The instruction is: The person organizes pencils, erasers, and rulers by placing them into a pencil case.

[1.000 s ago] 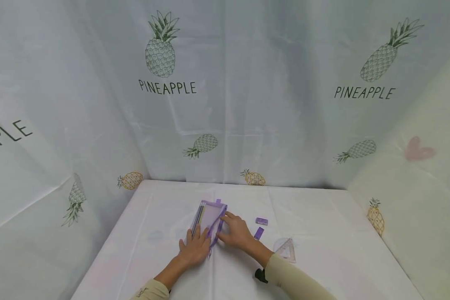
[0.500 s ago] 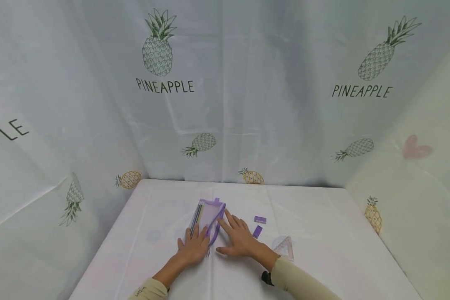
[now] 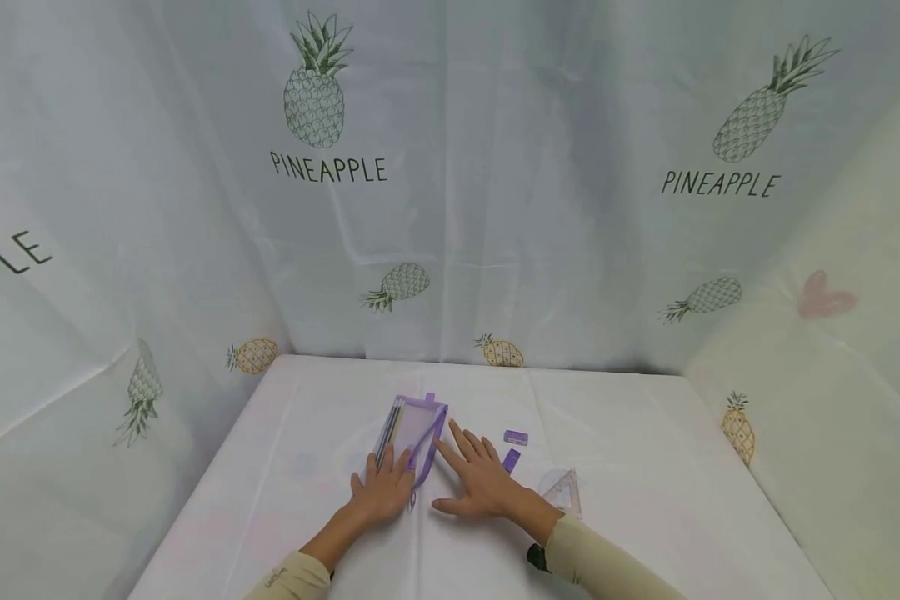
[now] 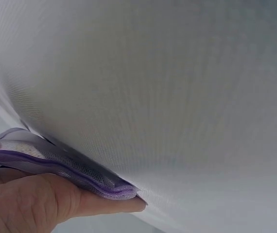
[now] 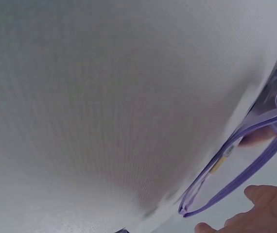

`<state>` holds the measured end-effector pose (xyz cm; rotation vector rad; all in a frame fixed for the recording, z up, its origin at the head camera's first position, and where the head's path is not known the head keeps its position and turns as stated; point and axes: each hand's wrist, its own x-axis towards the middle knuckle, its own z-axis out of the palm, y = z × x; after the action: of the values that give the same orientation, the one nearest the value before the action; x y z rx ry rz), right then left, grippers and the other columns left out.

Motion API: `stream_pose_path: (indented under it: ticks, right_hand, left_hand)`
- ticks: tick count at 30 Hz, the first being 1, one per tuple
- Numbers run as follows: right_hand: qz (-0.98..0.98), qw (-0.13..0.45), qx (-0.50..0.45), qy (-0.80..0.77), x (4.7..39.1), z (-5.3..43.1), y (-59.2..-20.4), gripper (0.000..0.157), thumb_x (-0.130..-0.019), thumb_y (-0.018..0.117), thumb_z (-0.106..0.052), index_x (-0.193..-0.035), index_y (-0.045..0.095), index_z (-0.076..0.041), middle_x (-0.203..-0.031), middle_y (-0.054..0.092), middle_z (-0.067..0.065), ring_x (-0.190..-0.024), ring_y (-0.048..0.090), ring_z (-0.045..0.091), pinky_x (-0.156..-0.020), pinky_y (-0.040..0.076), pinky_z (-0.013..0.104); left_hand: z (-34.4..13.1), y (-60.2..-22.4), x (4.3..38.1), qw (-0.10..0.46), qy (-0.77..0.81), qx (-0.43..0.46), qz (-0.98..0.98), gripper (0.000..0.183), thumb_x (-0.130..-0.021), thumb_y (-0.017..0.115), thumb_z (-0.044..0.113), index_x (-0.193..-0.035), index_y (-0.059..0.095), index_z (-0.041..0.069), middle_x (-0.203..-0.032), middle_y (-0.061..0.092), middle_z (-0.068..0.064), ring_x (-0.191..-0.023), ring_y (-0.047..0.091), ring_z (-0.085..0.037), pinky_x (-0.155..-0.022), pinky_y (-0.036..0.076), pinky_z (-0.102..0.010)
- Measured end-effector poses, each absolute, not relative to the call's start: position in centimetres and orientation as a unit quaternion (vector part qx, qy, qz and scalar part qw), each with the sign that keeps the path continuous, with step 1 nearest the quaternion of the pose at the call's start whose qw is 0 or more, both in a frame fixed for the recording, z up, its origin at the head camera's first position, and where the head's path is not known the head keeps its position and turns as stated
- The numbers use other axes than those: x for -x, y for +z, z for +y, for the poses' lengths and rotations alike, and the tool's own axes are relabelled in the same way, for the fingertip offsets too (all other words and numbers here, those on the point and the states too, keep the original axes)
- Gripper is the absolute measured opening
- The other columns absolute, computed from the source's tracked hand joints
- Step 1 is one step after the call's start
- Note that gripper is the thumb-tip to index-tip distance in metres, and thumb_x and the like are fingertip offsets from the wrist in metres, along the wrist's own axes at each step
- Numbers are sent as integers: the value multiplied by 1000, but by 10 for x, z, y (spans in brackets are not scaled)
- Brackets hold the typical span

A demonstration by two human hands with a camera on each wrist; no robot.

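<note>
A purple-edged, see-through mesh pencil pouch (image 3: 422,416) lies on the white table, its zipper edge gaping on the right. Several pencils (image 3: 390,429) lie along its left side. My left hand (image 3: 381,493) rests flat on the near part of the pouch, fingers spread; the left wrist view shows the thumb along the pouch's edge (image 4: 75,170). Beside the pouch's right edge is my right hand (image 3: 482,485), fingers straight and spread, holding nothing. In the right wrist view the pouch's purple rim (image 5: 255,167) stands apart, with a yellow pencil (image 5: 218,165) inside.
Two small purple blocks (image 3: 516,437) lie just right of my right hand. A clear set square (image 3: 567,492) sits by the right forearm, overlapping a round clear piece (image 3: 551,479). A pineapple-printed curtain (image 3: 480,208) rises behind the table.
My right hand has left the pouch's zipper edge, its bent fingers straightening and spreading. The left hand stays on the pouch. The head view has shifted slightly.
</note>
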<state>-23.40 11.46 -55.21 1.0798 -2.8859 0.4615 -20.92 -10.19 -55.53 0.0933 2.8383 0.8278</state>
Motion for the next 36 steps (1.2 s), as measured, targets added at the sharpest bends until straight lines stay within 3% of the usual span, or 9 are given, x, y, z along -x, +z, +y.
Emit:
stream_pose_path:
  ticks: [13,30,36]
  right_hand:
    - [-928,18,-335,159,217,126,-567,93,-85,57,-69,-156,32,-16,-164,14,21,-144,29,48,-109,27,69]
    - [-931,41,-321,167,228,140,-554,93,-83,59,-70,-155,33,-17,-165,14,20,-144,29,49,-108,26,72]
    - [-937,51,-298,174,227,152,-553,103,-77,63,-75,-155,33,-15,-165,13,19,-143,32,47,-107,29,70]
  left_hand:
    - [-97,-567,195,103,257,-35,960,54,-104,32,36,-151,40,11,-162,22,-23,-146,13,-54,-106,9,-81]
    - [-101,-554,204,87,276,-30,957,53,-105,31,34,-151,40,10,-162,21,-23,-147,11,-53,-108,6,-79]
    - [-100,-554,204,87,280,-32,956,53,-104,31,33,-152,39,10,-162,21,-22,-148,11,-53,-108,6,-79]
